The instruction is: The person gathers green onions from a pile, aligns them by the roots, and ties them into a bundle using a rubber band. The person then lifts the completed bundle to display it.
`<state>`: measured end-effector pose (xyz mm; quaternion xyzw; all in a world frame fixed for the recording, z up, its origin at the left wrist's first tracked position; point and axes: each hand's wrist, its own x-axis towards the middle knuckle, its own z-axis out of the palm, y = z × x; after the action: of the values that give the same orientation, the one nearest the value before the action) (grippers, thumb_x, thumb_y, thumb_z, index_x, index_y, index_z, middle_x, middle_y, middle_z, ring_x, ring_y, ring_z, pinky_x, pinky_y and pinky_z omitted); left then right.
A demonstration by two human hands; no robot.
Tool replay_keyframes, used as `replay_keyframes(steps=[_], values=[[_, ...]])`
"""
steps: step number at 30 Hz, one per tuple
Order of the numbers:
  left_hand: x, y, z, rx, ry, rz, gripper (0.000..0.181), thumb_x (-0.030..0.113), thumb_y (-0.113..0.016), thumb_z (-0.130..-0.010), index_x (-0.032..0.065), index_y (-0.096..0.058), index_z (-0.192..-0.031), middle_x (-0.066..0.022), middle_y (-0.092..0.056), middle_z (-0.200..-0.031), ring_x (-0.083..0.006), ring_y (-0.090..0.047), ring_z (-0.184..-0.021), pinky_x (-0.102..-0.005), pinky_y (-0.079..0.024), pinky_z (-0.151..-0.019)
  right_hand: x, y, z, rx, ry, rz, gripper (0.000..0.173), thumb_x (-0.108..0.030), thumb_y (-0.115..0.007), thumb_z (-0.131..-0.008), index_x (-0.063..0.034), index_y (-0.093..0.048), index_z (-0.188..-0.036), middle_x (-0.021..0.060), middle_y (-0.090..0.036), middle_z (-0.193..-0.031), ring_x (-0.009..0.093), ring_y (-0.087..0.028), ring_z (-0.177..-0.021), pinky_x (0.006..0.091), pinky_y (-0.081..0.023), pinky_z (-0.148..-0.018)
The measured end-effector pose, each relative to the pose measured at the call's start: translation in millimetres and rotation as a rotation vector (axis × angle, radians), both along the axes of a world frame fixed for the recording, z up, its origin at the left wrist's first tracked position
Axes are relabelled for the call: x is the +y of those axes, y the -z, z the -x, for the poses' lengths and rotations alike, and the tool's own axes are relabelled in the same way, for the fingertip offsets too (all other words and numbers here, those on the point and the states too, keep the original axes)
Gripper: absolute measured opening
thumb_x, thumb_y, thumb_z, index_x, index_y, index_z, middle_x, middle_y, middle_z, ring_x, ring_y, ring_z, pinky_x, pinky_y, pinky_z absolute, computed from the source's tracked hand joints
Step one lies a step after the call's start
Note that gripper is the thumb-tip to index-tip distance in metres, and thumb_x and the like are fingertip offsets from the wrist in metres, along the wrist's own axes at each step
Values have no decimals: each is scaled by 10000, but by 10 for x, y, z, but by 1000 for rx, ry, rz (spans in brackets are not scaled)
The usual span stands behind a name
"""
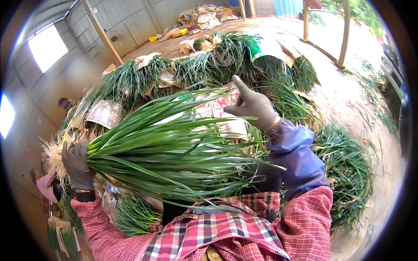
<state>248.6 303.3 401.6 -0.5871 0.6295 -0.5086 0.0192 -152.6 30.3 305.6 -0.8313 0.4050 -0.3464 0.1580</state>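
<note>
My left hand point(77, 164), in a grey glove, is closed around a thick bunch of garlic chives point(163, 146) just above the roots. The pale, stringy roots point(54, 155) stick out on the left of the fist. Long flat leaves fan out to the right across my front, and their tips hang loose. My right hand point(256, 106), also gloved, is raised beyond the leaf tips with the index finger extended and the thumb apart. It holds nothing; one leaf tip passes close to its lower edge. Beneath the bunch, a white woven sack point(218, 111) with red print is partly hidden.
Heaped chives point(209, 67) curve around the far side, partly covered by sacks. Another pile point(343, 173) lies to my right. A plastic bottle point(112, 189) stands near my left forearm. Two people are at the left, one in a pink top point(45, 186). Wooden posts point(344, 36) stand at far right.
</note>
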Motion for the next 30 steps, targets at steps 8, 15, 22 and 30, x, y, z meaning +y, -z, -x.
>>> replay_keyframes(steps=[8, 15, 22, 30], values=[[-18, 62, 116, 30, 48, 21, 459, 311, -582, -818, 38, -502, -1178, -135, -570, -1005, -308, -553, -916, -520, -347, -1010, -361, 418, -496, 73, -201, -17, 179, -231, -639, -869, -104, -677, -989, 124, -663, -809, 248, -635, -707, 334, -506, -672], [76, 144, -142, 64, -53, -88, 358, 244, -588, -799, 59, -518, -1097, -93, -568, -897, -290, -545, -863, -487, -361, -968, 245, 203, -141, -388, -624, -570, 174, -96, -565, -929, -16, -660, -1051, -4, -637, -766, 41, -546, -583, 203, -436, -512], [-167, 204, 21, 135, 68, -123, 336, 209, -628, -756, 78, -525, -1048, -95, -572, -881, -294, -552, -860, -456, -379, -927, 138, 148, -124, -1016, -306, -749, 269, -267, -548, -933, -55, -654, -1061, -62, -481, -573, 12, -386, -415, 163, -279, -372], [-140, 229, -51, 223, 117, -10, 238, 190, -647, -749, 77, -553, -936, -97, -561, -789, -311, -543, -756, -410, -379, -695, -343, 695, 1288, -1589, -256, -592, 303, -279, -471, -993, -19, -591, -1092, -63, -483, -535, 7, -342, -355, 184, -308, -325]])
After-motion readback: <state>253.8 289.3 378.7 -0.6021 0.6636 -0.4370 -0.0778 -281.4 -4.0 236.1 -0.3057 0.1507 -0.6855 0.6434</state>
